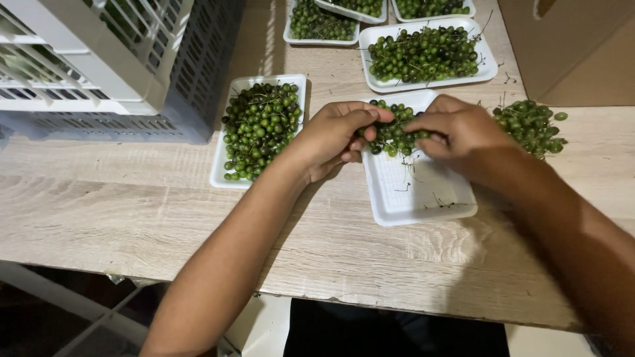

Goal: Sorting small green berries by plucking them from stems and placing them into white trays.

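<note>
A white foam tray (423, 198) lies on the wooden table (99, 205) in front of me. Its near half is bare except for a few loose stems. At its far end sits a bunch of small green berries (395, 132) on thin stalks. My left hand (334, 135) and my right hand (463, 132) meet over that bunch, with the fingertips of both pinched on it. A loose heap of the same berries (532, 125) lies on the table just right of my right hand.
A full tray of berries (259, 129) sits to the left. Further full trays (423, 54) stand at the back. A grey and white slatted plastic crate (119, 66) fills the far left. A cardboard box (575, 46) stands at the far right.
</note>
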